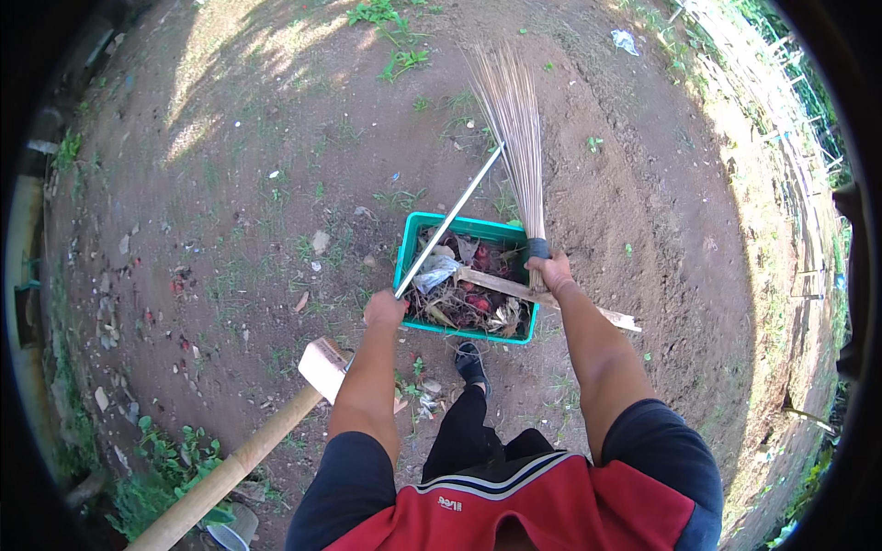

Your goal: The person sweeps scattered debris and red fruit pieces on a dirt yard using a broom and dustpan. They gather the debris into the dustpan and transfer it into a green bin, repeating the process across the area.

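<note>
Between my hands is a green plastic crate filled with dry plant debris, a crumpled plastic bag and red pieces. A broken strip of wood lies across its right rim. My right hand grips a stick broom at its bound handle end, bristles pointing away from me. My left hand is closed around a thin metal pole at the crate's left side. The pole slants over the crate and its far end meets the bristles. Near my left forearm is a pale box-shaped piece, partly hidden by the arm.
A thick wooden pole runs to the lower left, near leafy plants. My shoe is just below the crate. Stones and litter dot the bare soil. A white scrap lies far off, and a fence borders the right.
</note>
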The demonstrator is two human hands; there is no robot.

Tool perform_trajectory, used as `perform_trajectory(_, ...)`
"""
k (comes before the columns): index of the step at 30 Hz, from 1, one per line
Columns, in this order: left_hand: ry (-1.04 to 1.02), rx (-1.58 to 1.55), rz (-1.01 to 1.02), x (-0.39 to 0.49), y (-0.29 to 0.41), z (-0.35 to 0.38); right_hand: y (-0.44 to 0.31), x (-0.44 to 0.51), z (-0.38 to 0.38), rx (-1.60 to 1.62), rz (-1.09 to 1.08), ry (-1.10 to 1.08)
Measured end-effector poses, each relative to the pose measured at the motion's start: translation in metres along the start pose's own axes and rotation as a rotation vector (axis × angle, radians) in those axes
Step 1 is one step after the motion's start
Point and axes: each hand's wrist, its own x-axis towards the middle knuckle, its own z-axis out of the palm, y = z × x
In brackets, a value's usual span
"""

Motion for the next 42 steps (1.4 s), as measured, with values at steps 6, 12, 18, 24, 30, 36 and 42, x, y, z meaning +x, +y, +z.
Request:
perform_trajectory(6, 0.085, 0.032, -0.020, -0.005, 0.010, -0.006, -0.025, 0.005, 0.004, -0.322, 0.040, 0.071)
perform_trajectory(12, 0.179, -0.077, -0.100, -0.033, -0.011, -0.019, -0.064, -0.026, -0.021, -0.309, -0.014, -0.032)
perform_trajectory(18, 0.319, -0.211, -0.215, -0.088, -0.029, -0.051, -0.117, -0.077, -0.047, 0.216, -0.002, -0.486)
perform_trajectory(24, 0.473, -0.279, -0.403, -0.173, -0.043, -0.070, -0.174, -0.137, -0.057, 0.455, -0.030, -0.949)
perform_trajectory(30, 0.472, -0.449, -0.595, -0.251, -0.097, -0.058, -0.218, -0.149, -0.083, -0.059, -0.420, -0.837)
perform_trajectory(36, 0.571, -0.363, -0.765, -0.339, -0.180, 0.004, -0.272, -0.140, -0.136, -0.964, -0.890, -0.086)
perform_trajectory(42, 0.722, -0.409, -0.951, -0.415, -0.256, 0.070, -0.198, -0.187, -0.091, -0.541, -0.513, -0.658)
